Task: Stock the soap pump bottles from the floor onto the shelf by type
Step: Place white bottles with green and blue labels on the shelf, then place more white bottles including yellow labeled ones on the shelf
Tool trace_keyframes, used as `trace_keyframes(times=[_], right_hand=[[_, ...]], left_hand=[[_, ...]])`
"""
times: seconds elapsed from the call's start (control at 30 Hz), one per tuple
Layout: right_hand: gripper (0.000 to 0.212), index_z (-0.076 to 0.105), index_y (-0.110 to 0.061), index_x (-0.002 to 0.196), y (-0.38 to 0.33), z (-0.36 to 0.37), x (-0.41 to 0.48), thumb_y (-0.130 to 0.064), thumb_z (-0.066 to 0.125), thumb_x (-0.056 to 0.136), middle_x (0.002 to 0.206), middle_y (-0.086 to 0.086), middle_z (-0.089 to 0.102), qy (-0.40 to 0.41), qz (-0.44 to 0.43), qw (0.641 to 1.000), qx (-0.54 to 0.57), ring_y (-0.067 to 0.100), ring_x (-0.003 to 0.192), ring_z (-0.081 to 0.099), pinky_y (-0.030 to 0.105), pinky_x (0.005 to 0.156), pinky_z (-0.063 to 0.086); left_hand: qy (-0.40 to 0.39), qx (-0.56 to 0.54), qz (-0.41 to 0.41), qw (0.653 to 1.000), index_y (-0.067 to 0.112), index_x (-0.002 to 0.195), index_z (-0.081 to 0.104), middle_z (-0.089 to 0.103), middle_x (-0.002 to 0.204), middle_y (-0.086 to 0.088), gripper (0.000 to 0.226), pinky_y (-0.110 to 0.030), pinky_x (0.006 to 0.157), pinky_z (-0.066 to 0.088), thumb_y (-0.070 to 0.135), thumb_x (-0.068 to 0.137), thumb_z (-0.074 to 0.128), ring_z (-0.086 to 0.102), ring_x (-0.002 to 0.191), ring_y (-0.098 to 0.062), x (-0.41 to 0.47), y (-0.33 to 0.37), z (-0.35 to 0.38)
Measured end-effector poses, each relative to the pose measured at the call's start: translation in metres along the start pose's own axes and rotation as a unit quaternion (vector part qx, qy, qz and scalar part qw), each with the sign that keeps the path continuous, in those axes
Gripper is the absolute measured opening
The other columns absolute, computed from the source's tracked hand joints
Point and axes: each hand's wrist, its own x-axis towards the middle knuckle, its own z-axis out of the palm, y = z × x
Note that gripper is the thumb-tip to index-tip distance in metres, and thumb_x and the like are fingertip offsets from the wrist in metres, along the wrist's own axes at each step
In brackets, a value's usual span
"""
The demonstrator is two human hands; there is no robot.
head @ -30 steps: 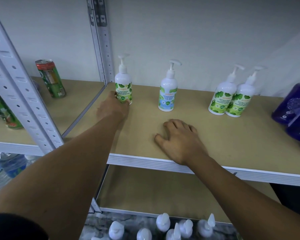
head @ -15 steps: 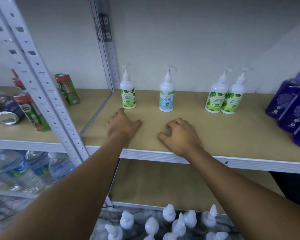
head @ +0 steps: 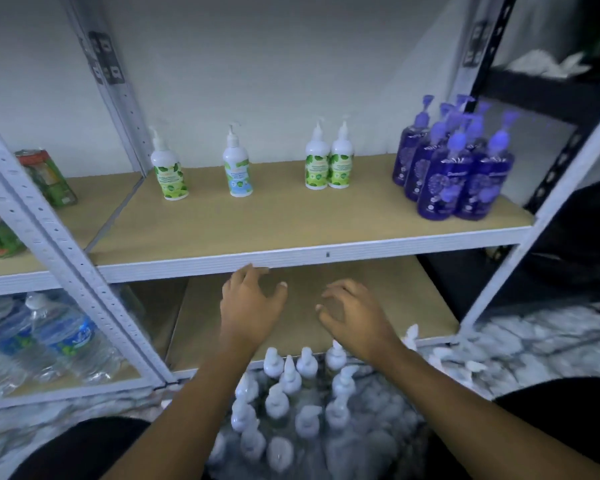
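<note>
both hands hang in the air just below the front edge of the shelf [head: 291,223], over the floor bottles [head: 290,393]. left hand [head: 248,306]: fingers spread and a bit curved, grip released, nothing in it. its fingertips reach the lower lip of the shelf's front rail, cannot tell if they touch. right hand [head: 355,315]: fingers loosely curled, grip released, holds nothing.

floor bottles stand bunched on the marbled floor [head: 534,344] in front of the lower shelf [head: 413,299]. only the white pump heads read clearly; bodies and labels are blurred, so type cannot be told. some are hidden under the forearms, and the nearest ones are cut off by dark clothing at the bottom.

on the shelf, all upright: one green-label bottle [head: 169,171] near the back left corner, a blue-label bottle [head: 237,168] apart to its right, and a pair of green-label bottles [head: 329,164] touching side by side at mid back edge. purple bottles [head: 459,171] are packed at the right end, from the back edge toward the front right corner. they overlap, so the count is unclear. all label print is too blurred to read.

left bay: cans [head: 47,178], smeared, one cut by the post [head: 49,237] and the frame edge. water bottles [head: 61,337] sit below them. black rack [head: 551,93] at far right carries something white, cannot make it out.
</note>
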Motion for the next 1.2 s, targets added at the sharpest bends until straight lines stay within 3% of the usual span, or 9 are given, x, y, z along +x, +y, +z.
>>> trace_keyframes(times=[0.17,0.43,0.6,0.67,0.73,0.83,0.9,1.03,1.2], right_hand=[[0.020,0.071,-0.015,0.106,0.069,-0.006,-0.082,-0.028,0.063,0.091,0.107,-0.002,0.064,0.008,0.197,0.977,0.086,0.016,0.097,0.062,0.029,0.089,0.047],[0.037,0.047,-0.025,0.061,0.158,0.033,-0.161,-0.032,0.062,0.094,0.065,-0.004,0.056,-0.002,0.417,0.898,0.139,0.023,0.079,0.060,0.033,0.074,0.046],[0.024,0.066,-0.010,0.078,0.211,0.051,-0.157,-0.030,0.066,0.092,0.083,0.018,0.068,-0.002,0.504,0.851,0.148,0.037,0.092,0.065,0.039,0.085,0.049],[0.030,0.076,-0.012,0.079,0.230,0.050,-0.152,-0.040,0.069,0.085,0.082,0.013,0.071,0.077,0.513,0.852,0.069,0.033,0.094,0.068,0.031,0.085,0.047],[0.045,0.075,-0.026,0.063,0.250,0.048,-0.150,-0.067,0.057,0.066,0.074,-0.004,0.069,0.054,0.530,0.845,-0.052,0.017,0.086,0.069,0.021,0.087,0.042],[0.064,0.076,-0.024,0.080,0.280,0.068,-0.147,-0.081,0.051,0.066,0.091,0.007,0.069,-0.004,0.499,0.857,-0.130,0.035,0.094,0.062,0.043,0.089,0.044],[0.069,0.075,-0.022,0.081,0.290,0.073,-0.141,-0.084,0.051,0.065,0.089,0.008,0.067,-0.012,0.506,0.846,-0.170,0.035,0.090,0.060,0.045,0.084,0.042],[0.059,0.072,-0.017,0.061,0.284,0.072,-0.117,-0.063,0.092,0.031,0.061,0.002,0.066,0.105,0.462,0.852,-0.222,0.024,0.057,0.066,0.026,0.067,0.034],[0.033,0.060,-0.023,0.058,0.309,0.084,-0.124,-0.048,0.078,0.070,0.058,0.003,0.058,0.169,0.337,0.884,-0.277,0.031,0.058,0.059,0.034,0.063,0.032]], left_hand=[[-0.103,-0.079,0.015,0.991,0.018,0.119,0.066,0.053,0.129,-0.003,0.032,-0.016,0.093,0.031,0.030,0.089,0.071,0.055,0.117,-0.017,-0.057,0.031,0.068],[-0.264,-0.132,-0.020,0.955,0.018,0.110,0.061,0.065,0.110,0.003,0.026,-0.026,0.089,0.049,0.024,0.088,0.073,0.063,0.093,-0.010,-0.108,0.054,0.172],[-0.332,-0.110,-0.070,0.934,0.021,0.103,0.054,0.062,0.103,0.003,0.029,-0.028,0.088,0.049,0.022,0.085,0.077,0.065,0.100,-0.018,-0.111,0.047,0.231],[-0.356,-0.086,-0.086,0.927,0.021,0.105,0.052,0.061,0.104,0.003,0.033,-0.031,0.090,0.049,0.024,0.085,0.078,0.063,0.102,-0.019,-0.106,0.041,0.256],[-0.370,-0.068,-0.092,0.922,0.020,0.107,0.048,0.059,0.099,0.007,0.038,-0.032,0.088,0.049,0.025,0.085,0.078,0.061,0.099,-0.019,-0.098,0.034,0.282],[-0.370,-0.035,-0.096,0.923,0.017,0.107,0.049,0.058,0.094,0.009,0.043,-0.022,0.076,0.042,0.033,0.082,0.080,0.057,0.089,-0.013,-0.081,0.024,0.320],[-0.369,0.008,-0.066,0.927,0.011,0.105,0.058,0.064,0.096,0.001,0.051,-0.015,0.060,0.035,0.049,0.077,0.077,0.055,0.081,-0.014,-0.070,0.015,0.349],[-0.380,0.067,-0.040,0.922,0.012,0.103,0.063,0.070,0.099,-0.006,0.060,-0.028,0.063,0.043,0.056,0.064,0.069,0.066,0.089,-0.024,-0.055,-0.008,0.396],[-0.390,0.063,-0.023,0.918,0.005,0.103,0.056,0.064,0.098,-0.018,0.052,-0.050,0.075,0.054,0.043,0.067,0.059,0.063,0.093,-0.041,-0.046,-0.026,0.432]])
